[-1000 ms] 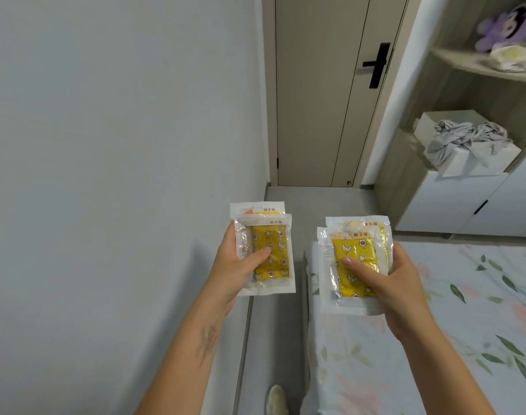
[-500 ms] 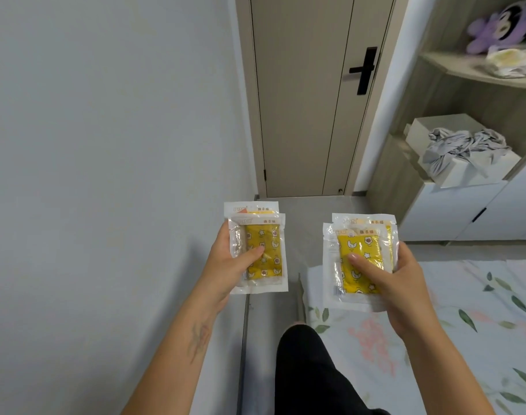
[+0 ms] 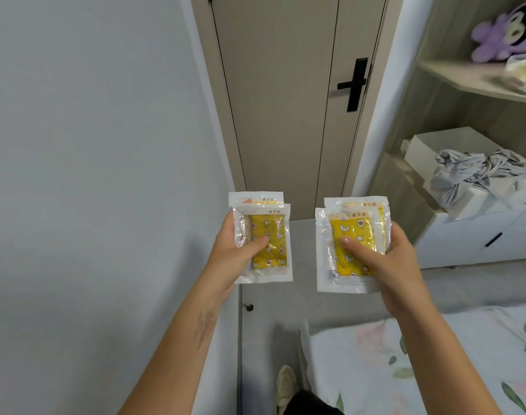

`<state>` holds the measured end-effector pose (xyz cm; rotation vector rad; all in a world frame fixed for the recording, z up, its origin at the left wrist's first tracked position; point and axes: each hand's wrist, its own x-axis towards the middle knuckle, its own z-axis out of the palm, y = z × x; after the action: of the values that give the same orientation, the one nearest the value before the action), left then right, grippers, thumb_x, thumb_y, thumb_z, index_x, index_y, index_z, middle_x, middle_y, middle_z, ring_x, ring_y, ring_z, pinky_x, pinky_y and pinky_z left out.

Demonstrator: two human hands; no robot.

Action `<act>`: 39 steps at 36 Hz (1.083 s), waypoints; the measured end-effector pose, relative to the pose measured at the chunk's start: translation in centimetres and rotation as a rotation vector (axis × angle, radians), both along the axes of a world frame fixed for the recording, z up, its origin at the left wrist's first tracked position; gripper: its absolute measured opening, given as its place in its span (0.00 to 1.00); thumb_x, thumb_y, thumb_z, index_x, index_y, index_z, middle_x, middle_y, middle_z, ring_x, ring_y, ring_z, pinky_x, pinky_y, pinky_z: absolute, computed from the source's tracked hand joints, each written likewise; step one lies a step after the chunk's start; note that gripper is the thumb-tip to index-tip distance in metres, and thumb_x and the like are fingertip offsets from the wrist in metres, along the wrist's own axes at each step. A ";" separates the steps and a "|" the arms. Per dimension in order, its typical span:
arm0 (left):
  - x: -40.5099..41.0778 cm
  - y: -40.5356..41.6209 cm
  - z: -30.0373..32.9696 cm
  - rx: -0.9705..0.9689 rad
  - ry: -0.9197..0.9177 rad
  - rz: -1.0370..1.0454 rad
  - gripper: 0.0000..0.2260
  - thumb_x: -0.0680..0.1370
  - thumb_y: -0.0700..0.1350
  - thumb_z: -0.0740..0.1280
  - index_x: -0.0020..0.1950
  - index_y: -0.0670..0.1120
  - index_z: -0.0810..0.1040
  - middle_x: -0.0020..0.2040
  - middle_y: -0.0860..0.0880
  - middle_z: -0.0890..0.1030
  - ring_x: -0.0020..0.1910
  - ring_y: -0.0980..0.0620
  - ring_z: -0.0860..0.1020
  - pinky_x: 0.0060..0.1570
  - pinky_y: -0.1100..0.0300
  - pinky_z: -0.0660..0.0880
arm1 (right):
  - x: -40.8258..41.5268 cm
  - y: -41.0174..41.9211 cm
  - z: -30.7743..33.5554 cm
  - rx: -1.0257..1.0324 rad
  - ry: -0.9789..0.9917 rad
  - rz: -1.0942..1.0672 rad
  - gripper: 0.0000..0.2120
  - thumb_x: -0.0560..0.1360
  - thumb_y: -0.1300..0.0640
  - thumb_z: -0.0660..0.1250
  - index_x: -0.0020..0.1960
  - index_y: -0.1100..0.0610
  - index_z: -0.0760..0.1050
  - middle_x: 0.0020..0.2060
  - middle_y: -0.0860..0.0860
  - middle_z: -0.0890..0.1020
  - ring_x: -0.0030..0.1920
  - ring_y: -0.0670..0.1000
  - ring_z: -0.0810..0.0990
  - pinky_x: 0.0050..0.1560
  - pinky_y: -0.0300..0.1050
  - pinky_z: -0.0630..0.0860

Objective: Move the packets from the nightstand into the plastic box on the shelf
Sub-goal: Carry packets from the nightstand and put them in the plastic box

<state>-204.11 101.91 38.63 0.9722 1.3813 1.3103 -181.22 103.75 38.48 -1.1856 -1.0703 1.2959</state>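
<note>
My left hand [image 3: 230, 254] grips a small stack of clear packets with yellow star-and-moon contents [image 3: 267, 235], thumb pressed across the front. A second stack of the same packets [image 3: 350, 241] sits in my right hand [image 3: 390, 262], held with the thumb on top. Both stacks are held up in front of me, side by side above the floor. The shelf unit [image 3: 477, 82] stands at the right. No nightstand and no plastic box can be made out in this view.
A closed door with a black handle [image 3: 356, 83] is straight ahead. A white box holding grey cloth [image 3: 477, 172] sits on the lower shelf, above white drawers [image 3: 471, 238]. A floral bed [image 3: 420, 363] lies lower right; a grey wall [image 3: 91, 175] fills the left.
I have stepped toward the door, so it and the shelf unit look nearer. Both hands still carry their packets in the same grip. The bed has slid lower in view.
</note>
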 end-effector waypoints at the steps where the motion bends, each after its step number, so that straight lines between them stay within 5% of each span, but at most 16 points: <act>1: 0.0 2.1 0.3 -0.003 0.001 -0.012 0.21 0.74 0.36 0.71 0.62 0.55 0.72 0.55 0.53 0.82 0.53 0.55 0.81 0.44 0.62 0.80 | -0.1 1.9 0.1 0.001 0.001 -0.016 0.22 0.61 0.57 0.77 0.53 0.52 0.75 0.46 0.51 0.85 0.44 0.51 0.84 0.43 0.46 0.81; 20: 4.7 33.5 -0.4 -0.060 -0.006 -0.356 0.22 0.74 0.34 0.70 0.63 0.55 0.72 0.54 0.54 0.82 0.50 0.58 0.82 0.40 0.66 0.78 | 3.6 26.4 -0.2 -0.063 0.011 -0.336 0.23 0.61 0.57 0.77 0.53 0.53 0.75 0.46 0.52 0.85 0.44 0.52 0.85 0.45 0.49 0.82; 27: 7.2 46.6 -1.4 -0.103 -0.023 -0.476 0.22 0.74 0.32 0.69 0.64 0.50 0.72 0.49 0.54 0.83 0.45 0.60 0.83 0.37 0.66 0.78 | 5.9 35.6 -0.7 -0.060 0.014 -0.527 0.17 0.65 0.62 0.76 0.49 0.50 0.75 0.39 0.47 0.85 0.38 0.46 0.84 0.37 0.39 0.81; 39: 13.3 63.7 -0.4 -0.125 -0.009 -0.760 0.22 0.74 0.34 0.70 0.60 0.56 0.73 0.50 0.56 0.84 0.49 0.57 0.83 0.39 0.64 0.78 | 8.1 49.2 0.7 -0.059 0.072 -0.733 0.19 0.65 0.62 0.76 0.51 0.49 0.75 0.40 0.45 0.86 0.40 0.47 0.85 0.37 0.38 0.81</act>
<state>-190.79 165.61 38.21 1.2333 0.9181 0.6457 -173.13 152.97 39.20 -1.3847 -0.4609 0.7832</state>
